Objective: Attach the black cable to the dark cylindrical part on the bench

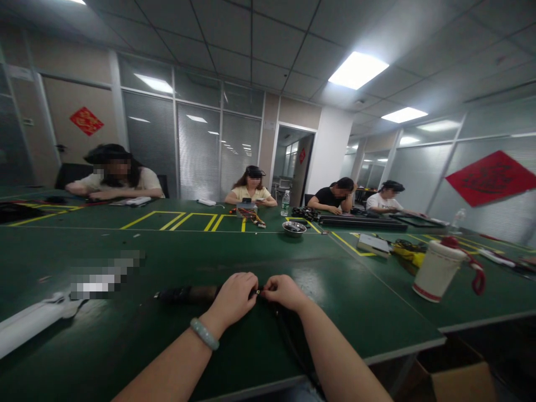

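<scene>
Across a broad green worktop (167, 357) striped with yellow tape, four people (146, 180) along the far edge. In from the near edge, two bare forearms, slanted toward each other, nearly meeting at the hands above the worktop. Left hand (237, 296): back uppermost, fingers bent down and closed. Right hand (286, 291): turned side-on, thumb and forefinger pinched together. Below the worktop's right near corner, a cardboard box (464, 382). Well left of the hands, a long white object (31, 329), its far end obscured. From beneath the right hand toward the near edge, a dark cable (288, 338) in a loose curve. Just left of the left hand, lying flat roughly parallel to the far edge, a dark rod-like bundle (180, 295); right end hidden behind the hand. Past the seam, near the right-hand section's near edge, a white cup (438, 273) with a red lid. Toward the far edge, a metal bowl (294, 230). Around the left wrist, a pale green bangle (204, 334). Held in the left fingertips, a slim dark part (253, 293), impossible to tell whether joined to the bundle. Smallest of all, directly between both hands and within the right-hand pinch, a small metal tip (258, 292).
</scene>
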`<action>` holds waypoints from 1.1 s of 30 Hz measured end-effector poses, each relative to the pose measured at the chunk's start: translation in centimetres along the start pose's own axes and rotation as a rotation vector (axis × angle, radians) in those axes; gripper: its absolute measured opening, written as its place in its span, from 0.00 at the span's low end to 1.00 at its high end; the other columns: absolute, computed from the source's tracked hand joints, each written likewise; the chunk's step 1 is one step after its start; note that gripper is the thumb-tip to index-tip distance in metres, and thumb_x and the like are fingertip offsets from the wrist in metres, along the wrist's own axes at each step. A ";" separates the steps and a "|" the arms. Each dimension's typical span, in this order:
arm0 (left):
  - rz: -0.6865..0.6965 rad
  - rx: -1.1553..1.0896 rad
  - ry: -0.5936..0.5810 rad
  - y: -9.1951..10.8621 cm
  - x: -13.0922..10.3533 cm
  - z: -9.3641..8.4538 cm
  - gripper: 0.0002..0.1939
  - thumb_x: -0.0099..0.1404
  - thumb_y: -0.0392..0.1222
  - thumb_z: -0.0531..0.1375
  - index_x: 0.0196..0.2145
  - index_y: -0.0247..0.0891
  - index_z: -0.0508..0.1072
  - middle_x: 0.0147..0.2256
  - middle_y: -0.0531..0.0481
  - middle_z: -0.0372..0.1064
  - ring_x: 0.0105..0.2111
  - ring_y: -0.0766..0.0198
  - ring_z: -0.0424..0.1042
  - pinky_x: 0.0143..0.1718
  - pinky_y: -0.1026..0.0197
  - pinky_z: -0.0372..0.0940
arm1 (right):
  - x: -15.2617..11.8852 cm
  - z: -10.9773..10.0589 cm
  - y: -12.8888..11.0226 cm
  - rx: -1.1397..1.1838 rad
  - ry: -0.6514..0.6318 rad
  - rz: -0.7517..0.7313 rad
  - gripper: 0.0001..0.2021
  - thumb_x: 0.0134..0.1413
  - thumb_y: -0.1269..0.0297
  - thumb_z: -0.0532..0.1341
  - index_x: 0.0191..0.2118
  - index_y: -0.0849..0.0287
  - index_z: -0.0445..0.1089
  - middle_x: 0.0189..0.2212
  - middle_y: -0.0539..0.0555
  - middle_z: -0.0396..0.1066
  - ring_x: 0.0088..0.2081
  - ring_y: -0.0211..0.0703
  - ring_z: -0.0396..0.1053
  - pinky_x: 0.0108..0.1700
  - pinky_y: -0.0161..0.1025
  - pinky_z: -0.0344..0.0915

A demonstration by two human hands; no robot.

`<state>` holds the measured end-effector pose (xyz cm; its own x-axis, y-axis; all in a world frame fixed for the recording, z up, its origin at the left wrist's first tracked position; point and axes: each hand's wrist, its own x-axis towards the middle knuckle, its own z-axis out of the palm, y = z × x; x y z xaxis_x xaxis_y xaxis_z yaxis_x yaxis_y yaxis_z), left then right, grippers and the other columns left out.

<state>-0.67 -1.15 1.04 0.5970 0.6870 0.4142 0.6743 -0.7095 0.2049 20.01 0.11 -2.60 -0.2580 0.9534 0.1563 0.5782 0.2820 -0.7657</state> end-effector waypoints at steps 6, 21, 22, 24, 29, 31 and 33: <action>-0.015 -0.010 0.005 0.0 -0.1 -0.1 0.03 0.60 0.37 0.57 0.34 0.40 0.68 0.37 0.50 0.68 0.40 0.60 0.67 0.45 0.57 0.59 | -0.1 -0.1 -0.2 0.005 -0.008 0.024 0.08 0.47 0.61 0.66 0.30 0.61 0.74 0.25 0.50 0.74 0.27 0.36 0.69 0.27 0.29 0.62; -0.005 -0.036 -0.013 -0.4 0.0 0.4 0.04 0.62 0.36 0.56 0.35 0.41 0.69 0.38 0.50 0.69 0.41 0.60 0.68 0.47 0.55 0.60 | -0.2 -0.2 -0.5 -0.033 -0.001 0.033 0.08 0.48 0.61 0.66 0.30 0.61 0.74 0.25 0.50 0.74 0.26 0.36 0.69 0.27 0.29 0.61; -0.001 -0.036 -0.005 -0.4 0.0 0.4 0.04 0.61 0.36 0.56 0.35 0.41 0.69 0.37 0.50 0.69 0.40 0.60 0.68 0.47 0.56 0.60 | -0.2 -0.3 -0.6 -0.031 -0.003 0.031 0.08 0.48 0.61 0.65 0.30 0.61 0.74 0.25 0.50 0.74 0.26 0.36 0.69 0.27 0.29 0.61; -0.002 -0.029 0.012 -0.4 0.0 0.3 0.03 0.61 0.36 0.57 0.34 0.41 0.69 0.37 0.51 0.69 0.40 0.60 0.68 0.46 0.56 0.60 | -0.2 -0.3 -0.6 -0.029 -0.007 0.027 0.08 0.48 0.61 0.65 0.31 0.61 0.74 0.25 0.50 0.74 0.26 0.36 0.69 0.27 0.29 0.61; -0.017 -0.003 0.029 -0.2 -0.1 -0.1 0.03 0.61 0.38 0.57 0.34 0.40 0.69 0.37 0.50 0.69 0.40 0.59 0.68 0.46 0.56 0.60 | -0.2 -0.3 -0.5 -0.042 -0.001 0.031 0.08 0.48 0.61 0.66 0.31 0.61 0.74 0.25 0.50 0.74 0.26 0.36 0.69 0.28 0.29 0.62; -0.016 -0.003 0.016 -0.1 -0.1 -0.1 0.03 0.61 0.37 0.57 0.34 0.40 0.69 0.37 0.49 0.69 0.40 0.60 0.67 0.47 0.56 0.60 | -0.1 -0.2 -0.4 -0.032 -0.002 0.035 0.09 0.48 0.60 0.66 0.31 0.61 0.74 0.25 0.50 0.74 0.26 0.36 0.69 0.28 0.30 0.62; -0.014 -0.009 0.001 -0.1 0.0 0.1 0.03 0.61 0.37 0.57 0.35 0.40 0.69 0.38 0.49 0.69 0.40 0.60 0.67 0.47 0.56 0.60 | 0.0 -0.2 -0.2 -0.025 -0.007 0.041 0.08 0.48 0.61 0.66 0.31 0.61 0.74 0.25 0.50 0.74 0.26 0.36 0.69 0.27 0.30 0.62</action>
<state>-0.73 -1.08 0.97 0.5873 0.6968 0.4118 0.6788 -0.7012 0.2182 20.05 0.03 -2.29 -0.2395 0.9634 0.1206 0.6075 0.2456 -0.7554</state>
